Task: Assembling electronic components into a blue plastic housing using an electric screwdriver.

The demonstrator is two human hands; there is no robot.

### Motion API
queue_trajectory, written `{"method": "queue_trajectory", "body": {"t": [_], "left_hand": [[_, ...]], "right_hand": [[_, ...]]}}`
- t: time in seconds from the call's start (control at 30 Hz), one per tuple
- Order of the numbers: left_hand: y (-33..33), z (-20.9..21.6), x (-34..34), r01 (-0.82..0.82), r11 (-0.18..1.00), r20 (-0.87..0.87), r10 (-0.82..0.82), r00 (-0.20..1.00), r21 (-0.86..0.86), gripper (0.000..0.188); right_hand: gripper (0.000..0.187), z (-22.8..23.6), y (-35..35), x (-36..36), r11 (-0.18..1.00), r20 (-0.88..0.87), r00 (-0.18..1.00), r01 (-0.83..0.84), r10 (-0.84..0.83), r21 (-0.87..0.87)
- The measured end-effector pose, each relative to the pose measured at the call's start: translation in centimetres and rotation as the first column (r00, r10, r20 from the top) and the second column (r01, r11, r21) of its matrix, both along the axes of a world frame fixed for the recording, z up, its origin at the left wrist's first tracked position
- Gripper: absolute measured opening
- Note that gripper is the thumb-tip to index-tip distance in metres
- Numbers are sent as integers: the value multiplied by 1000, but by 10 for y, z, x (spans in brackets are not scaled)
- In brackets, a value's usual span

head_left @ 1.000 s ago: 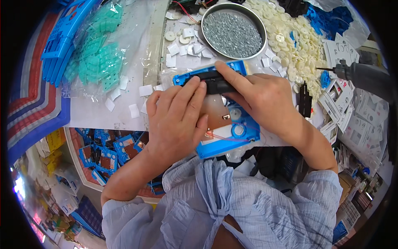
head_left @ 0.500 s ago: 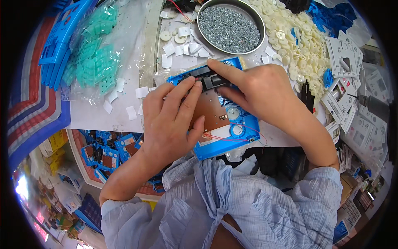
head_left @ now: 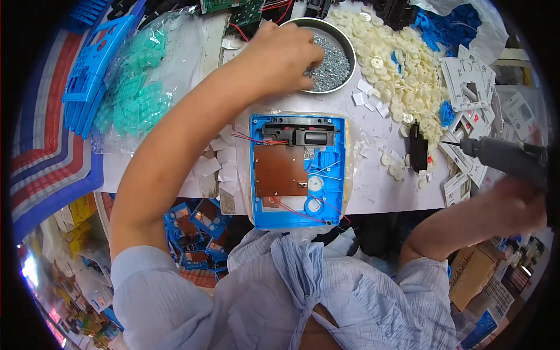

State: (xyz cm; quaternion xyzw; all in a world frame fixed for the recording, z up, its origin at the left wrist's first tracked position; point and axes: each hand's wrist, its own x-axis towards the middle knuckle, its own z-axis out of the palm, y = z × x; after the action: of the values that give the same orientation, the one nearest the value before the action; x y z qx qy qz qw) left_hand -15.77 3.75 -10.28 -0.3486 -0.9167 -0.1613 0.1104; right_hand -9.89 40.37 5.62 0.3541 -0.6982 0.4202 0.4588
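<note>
My left hand (head_left: 286,55) is over the round metal bowl (head_left: 350,65) of small silver screws (head_left: 331,69). Its fingers are curled down at the screws, and what the fingertips hold is hidden. At the far right my right hand (head_left: 516,204), dark and blurred, is closed around the rear of a grey electric screwdriver (head_left: 496,153), whose thin bit points left. Between my arms an open blue plastic casing (head_left: 274,219) lies on the table. It holds a brown circuit board (head_left: 280,172), a black module (head_left: 315,137) along its far side, and thin red wires.
Cream plastic discs (head_left: 402,76) are heaped right of the bowl, with white printed panels (head_left: 466,87) beyond. A black part (head_left: 417,149) lies near the discs. Bagged green parts (head_left: 137,99) and blue panels (head_left: 96,70) are at left. Below the table edge is a bin of blue assemblies (head_left: 201,224).
Both hands have left the black module in the casing. My left hand moved up to the screw bowl, my right hand out to the screwdriver. The casing now sits straighter.
</note>
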Motion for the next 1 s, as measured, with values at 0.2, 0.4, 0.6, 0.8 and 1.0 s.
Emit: {"method": "queue_trajectory", "body": {"t": [0.2,0.4,0.6,0.8,1.0], "left_hand": [[21,-1,-16,-10,1000,-32,10,999,-7,15],[24,-9,-34,-39,973,0,40,999,-227,25],[22,8,-31,-98,995,-112,95,989,-22,20],[15,44,91,9,932,126,-59,990,362,5],[21,40,148,-209,827,378,-5,926,523,11]], "right_hand": [[79,-25,-65,-20,828,586,618,-208,524,-521],[66,-38,-104,-27,829,579,593,-408,559,-383],[41,-40,-100,-29,678,581,404,-620,707,-394],[29,-47,-114,13,626,593,277,-570,756,-532],[30,-29,-133,32,532,584,98,-554,806,-640]]}}
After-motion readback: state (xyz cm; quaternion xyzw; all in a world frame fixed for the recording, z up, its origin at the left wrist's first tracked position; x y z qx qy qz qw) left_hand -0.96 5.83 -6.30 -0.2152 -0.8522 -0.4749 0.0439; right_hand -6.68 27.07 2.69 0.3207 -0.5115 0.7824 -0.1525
